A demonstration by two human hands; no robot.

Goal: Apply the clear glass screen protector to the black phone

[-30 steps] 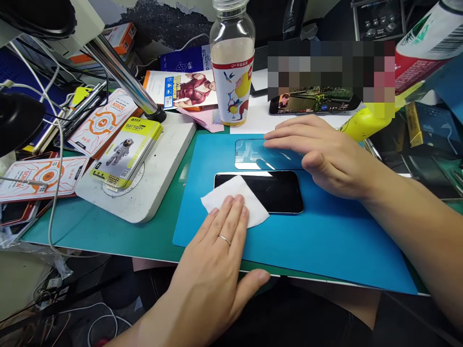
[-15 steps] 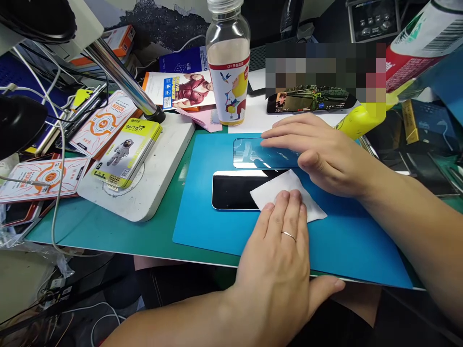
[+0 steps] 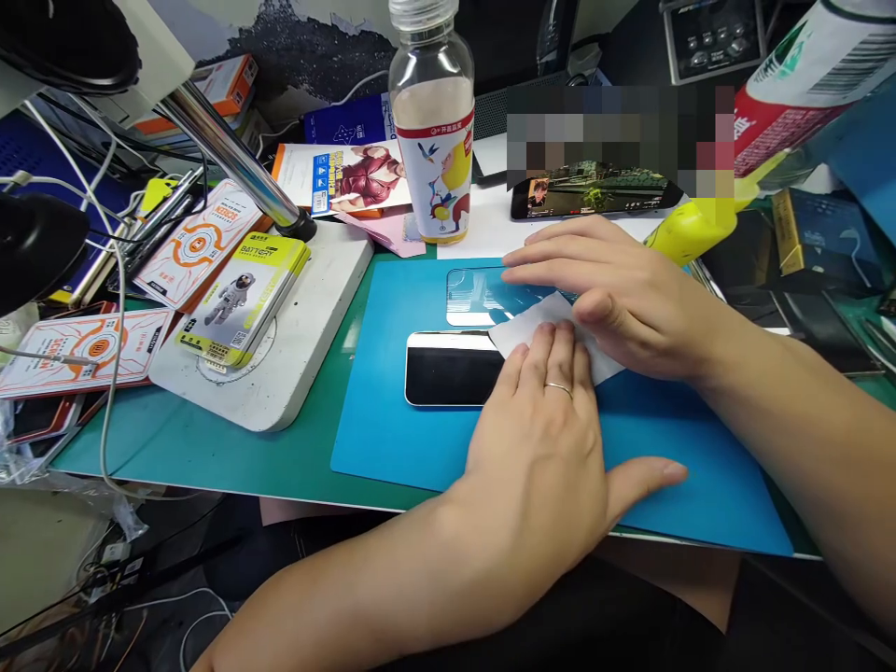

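A dark-screened phone lies face up on the blue mat. My left hand, a ring on one finger, lies flat with fingers extended and thumb spread. Its fingertips press a white cloth or wipe over the phone's right part, which is hidden. Just beyond the phone lies a clear glass screen protector with a dark border. Over its right end my right hand is stretched out, fingers open. Whether its fingertips touch the glass I cannot tell.
A bottle stands behind the mat. Left is a white lamp base bearing yellow battery packs, with screen boxes beside it. A lit phone leans at the back. A yellow-nozzled bottle is on the right.
My left hand has slid the wipe slightly away from me across the phone, toward the glass. My right hand stays nearly in place; the view has shifted slightly.
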